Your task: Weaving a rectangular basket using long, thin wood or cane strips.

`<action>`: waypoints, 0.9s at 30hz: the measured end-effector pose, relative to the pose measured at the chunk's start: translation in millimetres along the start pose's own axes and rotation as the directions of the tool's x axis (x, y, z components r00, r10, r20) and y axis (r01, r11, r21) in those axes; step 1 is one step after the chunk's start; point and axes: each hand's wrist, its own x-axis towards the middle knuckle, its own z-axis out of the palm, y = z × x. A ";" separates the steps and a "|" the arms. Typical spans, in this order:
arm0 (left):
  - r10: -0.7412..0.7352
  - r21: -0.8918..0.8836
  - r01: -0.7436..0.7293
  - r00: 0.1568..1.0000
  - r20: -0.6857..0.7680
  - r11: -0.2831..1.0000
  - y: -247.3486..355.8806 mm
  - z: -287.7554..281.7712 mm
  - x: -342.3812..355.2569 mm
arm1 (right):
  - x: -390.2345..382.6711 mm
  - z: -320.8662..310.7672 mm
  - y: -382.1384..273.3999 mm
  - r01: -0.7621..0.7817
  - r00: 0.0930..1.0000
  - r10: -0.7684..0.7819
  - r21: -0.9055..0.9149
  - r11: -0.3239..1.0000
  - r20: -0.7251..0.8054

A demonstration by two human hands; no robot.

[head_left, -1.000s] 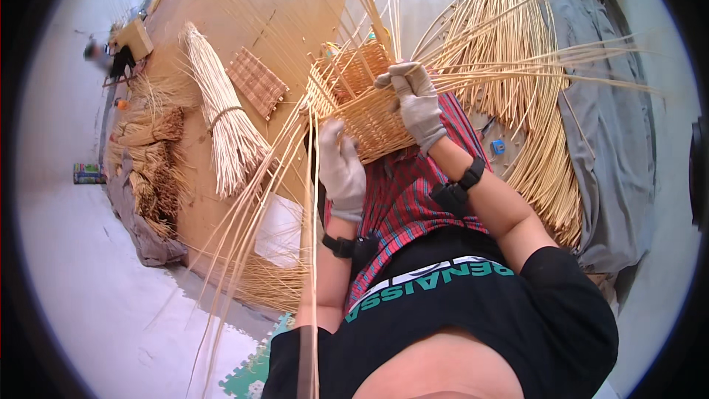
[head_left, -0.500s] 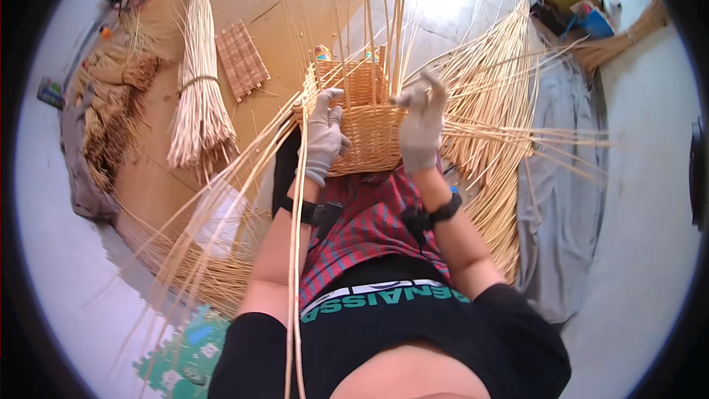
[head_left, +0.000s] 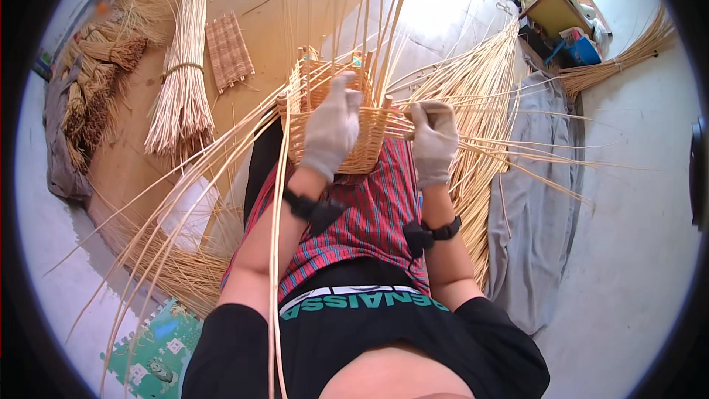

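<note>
A half-woven wicker basket (head_left: 368,149) sits at my lap, with tall upright willow rods (head_left: 384,29) rising from it. More loose rods stick out sideways from its left and right corners. My left hand (head_left: 332,131), in a pale work glove, lies over the near wall and grips the basket near its rim; its fingers point up and are partly hidden. Right of the basket's corner, my gloved right hand (head_left: 434,142) is closed with fingers curled around thin willow rods (head_left: 399,124) that run out from the weave. Two long rods (head_left: 274,251) pass along my left forearm.
A tied rod bundle (head_left: 182,74) and a woven mat (head_left: 230,52) lie on the floor, far left. A large heap of rods (head_left: 473,170) spreads on the right beside grey cloth (head_left: 526,199). Brown bundles (head_left: 103,96) lie left; a blue box (head_left: 582,48) stands back right.
My right hand has come down from above the rim and closed on the rods at the side. My left hand has shifted rightward across the near wall. The basket has turned somewhat.
</note>
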 end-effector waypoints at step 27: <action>-0.465 -0.762 0.630 0.725 0.507 0.151 -38.3 -3.7 -40.4 | 33.9 17.8 -0.7 0.293 0.929 -0.080 -0.587 0.755 0.360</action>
